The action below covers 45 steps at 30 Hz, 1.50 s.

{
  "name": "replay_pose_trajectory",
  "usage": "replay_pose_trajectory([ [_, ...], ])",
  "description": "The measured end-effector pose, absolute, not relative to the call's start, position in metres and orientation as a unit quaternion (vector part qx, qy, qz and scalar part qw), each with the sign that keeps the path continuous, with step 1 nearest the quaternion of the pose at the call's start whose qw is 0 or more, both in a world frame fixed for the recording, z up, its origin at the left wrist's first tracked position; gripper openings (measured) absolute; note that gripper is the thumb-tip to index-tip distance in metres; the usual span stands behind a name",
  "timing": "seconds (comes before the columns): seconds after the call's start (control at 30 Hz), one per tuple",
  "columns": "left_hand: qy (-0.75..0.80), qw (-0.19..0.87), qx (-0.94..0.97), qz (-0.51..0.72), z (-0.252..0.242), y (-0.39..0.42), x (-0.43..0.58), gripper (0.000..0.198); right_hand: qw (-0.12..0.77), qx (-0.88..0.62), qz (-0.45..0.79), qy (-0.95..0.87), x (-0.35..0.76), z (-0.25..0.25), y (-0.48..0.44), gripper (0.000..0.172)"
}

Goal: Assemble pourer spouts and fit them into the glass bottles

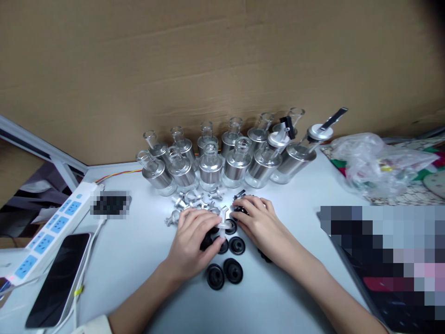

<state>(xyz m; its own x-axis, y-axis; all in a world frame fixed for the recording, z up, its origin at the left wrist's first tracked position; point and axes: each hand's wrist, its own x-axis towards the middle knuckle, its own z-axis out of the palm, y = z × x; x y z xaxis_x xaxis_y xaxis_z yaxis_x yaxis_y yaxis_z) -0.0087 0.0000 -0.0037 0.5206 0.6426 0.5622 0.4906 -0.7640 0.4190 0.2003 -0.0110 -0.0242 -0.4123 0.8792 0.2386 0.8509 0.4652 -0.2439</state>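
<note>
My left hand [189,241] pinches a pale spout piece [223,218] with a round flange, holding it upright between thumb and fingers. My right hand [260,222] curls its fingers over a small black part [239,209]; its fingertips partly hide that part. Below and between the hands lie several round black caps [237,245] with raised rims. Two of them, including a black cap [233,271], rest nearer to me, side by side. Beyond my left hand is a heap of silvery spout pieces [194,197], some covered by the fingers.
Behind the parts, clear glass bottles with metal sleeves [210,169] stand in two rows; two at the right carry pourer tops [320,132]. At left are a power strip [57,227], a phone [59,280] and a cable. Plastic bags [375,162] lie at right.
</note>
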Motion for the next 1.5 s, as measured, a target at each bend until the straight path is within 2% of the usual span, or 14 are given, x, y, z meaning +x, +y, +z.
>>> replay_pose_trajectory([
  [0.2,0.326,0.103,0.867,0.363,-0.005,0.000,-0.009,0.024,0.203,-0.510,0.057,-0.834,0.199,-0.015,-0.011,0.019],
  [0.47,0.289,0.107,0.888,0.340,-0.004,0.001,-0.009,0.022,0.410,-0.498,0.177,-0.743,0.199,0.006,-0.014,0.016],
  [1.07,0.259,0.112,0.899,0.334,-0.005,0.001,-0.010,0.021,0.480,-0.489,0.296,-0.665,0.198,0.009,-0.015,0.005],
  [1.13,0.256,0.113,0.899,0.336,-0.005,0.001,-0.010,0.021,0.482,-0.502,0.357,-0.623,0.199,0.009,-0.014,0.007],
  [1.23,0.251,0.112,0.901,0.336,-0.005,0.001,-0.009,0.021,0.453,-0.513,0.515,-0.517,0.200,0.011,-0.014,0.020],
  [1.37,0.246,0.114,0.902,0.336,-0.004,0.001,-0.009,0.021,0.400,-0.436,0.721,-0.361,0.199,0.014,-0.014,0.035],
  [1.5,0.247,0.123,0.903,0.328,-0.004,0.002,-0.010,0.023,0.387,-0.368,0.807,-0.251,0.198,0.016,-0.015,0.037],
])
